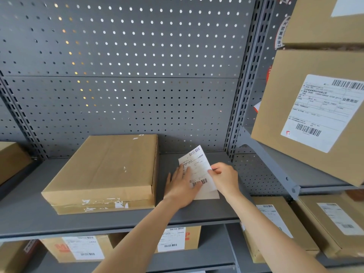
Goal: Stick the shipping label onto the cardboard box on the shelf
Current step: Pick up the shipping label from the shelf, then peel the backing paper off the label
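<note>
A flat, unlabelled cardboard box point(110, 170) lies on the grey metal shelf point(137, 221), left of my hands. The white shipping label point(197, 164) with barcodes lies on the shelf to the right of the box, its top end lifted. My left hand point(182, 186) rests flat on the label's left side with fingers spread. My right hand point(224, 177) pinches the label's right edge between thumb and fingers. A backing sheet point(210, 195) shows beneath the label's lower part.
A grey pegboard wall point(128, 75) backs the shelf. A labelled box point(315, 111) sits on the shelf at upper right. Several labelled boxes stand on the lower shelves point(177, 241). Another box point(9, 158) is at the far left.
</note>
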### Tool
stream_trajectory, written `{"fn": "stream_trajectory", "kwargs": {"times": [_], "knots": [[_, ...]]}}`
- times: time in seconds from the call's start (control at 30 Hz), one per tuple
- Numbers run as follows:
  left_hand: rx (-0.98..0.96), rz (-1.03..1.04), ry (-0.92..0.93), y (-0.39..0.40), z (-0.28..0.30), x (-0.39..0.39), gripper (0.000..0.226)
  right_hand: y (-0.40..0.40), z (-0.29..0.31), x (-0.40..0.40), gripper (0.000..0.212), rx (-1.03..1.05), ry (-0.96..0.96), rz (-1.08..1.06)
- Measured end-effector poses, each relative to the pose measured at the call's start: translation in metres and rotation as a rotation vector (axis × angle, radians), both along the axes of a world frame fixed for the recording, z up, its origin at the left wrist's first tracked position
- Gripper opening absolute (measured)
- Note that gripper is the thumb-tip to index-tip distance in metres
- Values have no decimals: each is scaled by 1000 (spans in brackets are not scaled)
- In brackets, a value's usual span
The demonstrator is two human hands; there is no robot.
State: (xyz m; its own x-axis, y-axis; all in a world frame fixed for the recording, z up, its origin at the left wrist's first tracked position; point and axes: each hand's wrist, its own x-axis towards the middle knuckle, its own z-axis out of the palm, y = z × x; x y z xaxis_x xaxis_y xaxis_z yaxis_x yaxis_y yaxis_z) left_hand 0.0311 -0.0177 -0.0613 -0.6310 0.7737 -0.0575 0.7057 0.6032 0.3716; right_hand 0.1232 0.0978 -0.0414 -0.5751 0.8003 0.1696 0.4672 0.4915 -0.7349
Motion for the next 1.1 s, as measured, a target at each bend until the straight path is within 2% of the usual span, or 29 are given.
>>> {"fn": "stream_trajectory", "kwargs": {"times": [0.17,0.33,0.53,0.77,1.1], "knots": [[122,42,-32,0,9,1,68,-1,10,2,17,-191,126,-40],[348,56,-11,2,31,3,62,-2,31,-2,7,-247,264,-55],[521,62,30,1,65,-9,58,-10,65,-15,19,-283,402,-44],[679,103,-47,-13,98,-38,52,-31,97,-43,18,-273,477,-7],[928,210,-218,-81,126,-92,42,-87,112,-113,17,-343,533,84]]}}
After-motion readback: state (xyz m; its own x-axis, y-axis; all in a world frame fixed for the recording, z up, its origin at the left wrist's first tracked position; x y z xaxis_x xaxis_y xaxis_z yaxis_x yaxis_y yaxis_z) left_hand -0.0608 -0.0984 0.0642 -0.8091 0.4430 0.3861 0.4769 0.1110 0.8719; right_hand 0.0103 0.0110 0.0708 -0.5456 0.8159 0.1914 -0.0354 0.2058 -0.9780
